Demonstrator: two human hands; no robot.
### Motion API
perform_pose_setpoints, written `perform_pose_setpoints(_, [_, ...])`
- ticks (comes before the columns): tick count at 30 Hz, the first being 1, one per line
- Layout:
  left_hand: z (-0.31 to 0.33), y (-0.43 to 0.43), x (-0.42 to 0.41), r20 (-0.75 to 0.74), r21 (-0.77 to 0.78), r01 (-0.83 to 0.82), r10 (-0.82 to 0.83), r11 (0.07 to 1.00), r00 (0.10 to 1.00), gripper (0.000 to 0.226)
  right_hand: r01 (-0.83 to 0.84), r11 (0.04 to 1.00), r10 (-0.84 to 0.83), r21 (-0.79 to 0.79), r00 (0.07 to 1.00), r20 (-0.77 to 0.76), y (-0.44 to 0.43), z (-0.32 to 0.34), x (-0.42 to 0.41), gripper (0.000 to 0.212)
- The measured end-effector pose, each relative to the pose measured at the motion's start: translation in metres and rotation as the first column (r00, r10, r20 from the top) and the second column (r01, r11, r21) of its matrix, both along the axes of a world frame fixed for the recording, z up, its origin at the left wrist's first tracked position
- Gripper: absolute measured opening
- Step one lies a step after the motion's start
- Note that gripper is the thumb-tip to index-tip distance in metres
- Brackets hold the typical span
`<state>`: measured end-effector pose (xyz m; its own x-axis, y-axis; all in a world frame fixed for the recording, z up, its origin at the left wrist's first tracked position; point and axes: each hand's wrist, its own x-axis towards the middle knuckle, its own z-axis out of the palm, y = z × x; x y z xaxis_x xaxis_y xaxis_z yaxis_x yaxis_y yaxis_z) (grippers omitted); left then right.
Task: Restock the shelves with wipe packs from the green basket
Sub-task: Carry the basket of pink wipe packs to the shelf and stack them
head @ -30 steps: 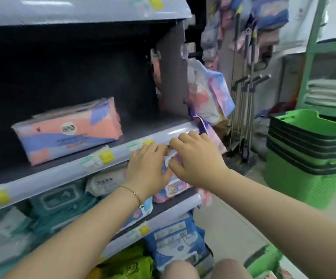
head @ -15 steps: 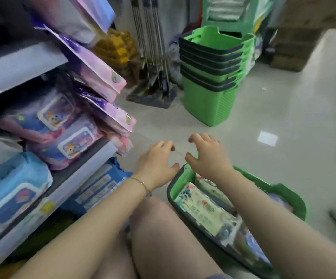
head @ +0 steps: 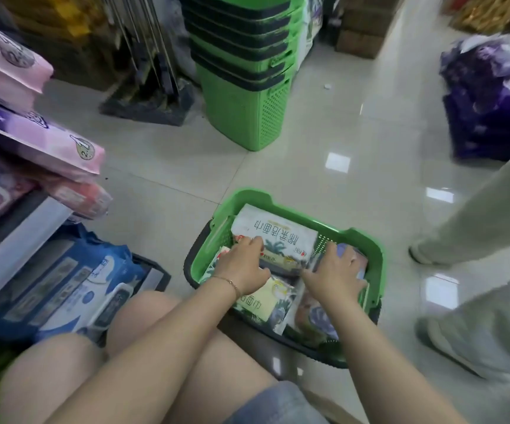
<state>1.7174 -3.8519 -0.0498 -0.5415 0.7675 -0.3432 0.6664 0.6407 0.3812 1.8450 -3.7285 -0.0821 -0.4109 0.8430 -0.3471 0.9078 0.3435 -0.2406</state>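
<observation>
Reaches into the green basket [head: 354,234] with both hands. Curls the left hand [head: 241,267] over the near edge of the white palm-print wipe pack [head: 278,231], fingers on top and thumb tucked at its side, so grips it by the look of things. Lays the right hand [head: 336,273] with bent fingers on a bluish pack [head: 342,247] against the basket's right wall; cannot tell whether grips it or only presses on it. Holds neither pack clear of the pile yet. Finds the task's stock directly under and between the hands: the white pack at the far end, a yellowish pack [head: 266,301] under the left wrist, a pink-and-purple pack [head: 318,319] beside the right forearm, all inside the basket, on the floor just in front of the knees. Counts at least four packs in there, so judges the restocking well short of finished, with a pick in hand and placing to follow. Sees the shelves [head: 18,240] off to the left, near but apart from the basket: blue wipe packs [head: 73,286] on the bottom level, pink packs [head: 42,142] jutting over the level above, so some stock in place. Notes farther out a stack of green baskets [head: 244,87], and another person's trouser legs [head: 477,224] to the right.
</observation>
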Motion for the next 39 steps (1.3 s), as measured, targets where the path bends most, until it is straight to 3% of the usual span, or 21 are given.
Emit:
perform_pose_setpoints(3, [-0.003, 0.003, 0.002, -0.001, 0.000, 0.013, -0.013, 1.000, 1.000, 0.034, 0.093, 0.986, -0.087, -0.140, 0.995, 0.047, -0.001, -0.020, 0.012, 0.062])
perform_pose_setpoints(8, [-0.001, 0.005, 0.003, 0.058, 0.028, -0.002, 0.000, 1.000, 0.998, 0.034, 0.157, 0.961, -0.139, -0.229, 0.986, 0.092, -0.021, -0.048, 0.024, 0.064])
perform_pose_setpoints(15, [0.006, -0.002, 0.005, 0.093, 0.080, -0.006, -0.002, 0.997, 0.996, 0.034, 0.204, 0.967, -0.214, -0.153, 0.975, -0.057, -0.028, -0.050, 0.032, 0.057])
perform_pose_setpoints(20, [0.010, -0.008, 0.004, 0.119, 0.076, -0.017, 0.007, 0.997, 0.993, 0.033, 0.412, 0.844, -0.479, -0.343, 0.867, -0.136, -0.015, -0.040, 0.028, 0.084])
perform_pose_setpoints(24, [0.014, -0.012, 0.008, 0.107, 0.078, -0.012, 0.004, 0.997, 0.994, 0.033, 0.424, 0.805, -0.461, -0.414, 0.887, 0.011, -0.014, -0.028, 0.020, 0.108])
perform_pose_setpoints(27, [0.016, -0.015, 0.011, 0.109, 0.083, -0.008, -0.001, 0.996, 0.994, 0.032, 0.456, 0.721, -0.528, -0.522, 0.849, 0.013, -0.018, -0.031, 0.021, 0.121])
perform_pose_setpoints(29, [0.018, -0.018, 0.011, 0.117, 0.085, -0.021, 0.011, 0.996, 0.993, 0.032, 0.485, 0.659, -0.605, -0.575, 0.796, -0.023, -0.022, -0.039, 0.026, 0.118])
perform_pose_setpoints(39, [0.035, -0.023, 0.008, 0.073, 0.093, -0.027, 0.021, 0.995, 0.997, 0.035, 0.431, 0.705, -0.621, -0.564, 0.759, -0.197, 0.007, -0.018, 0.041, 0.093])
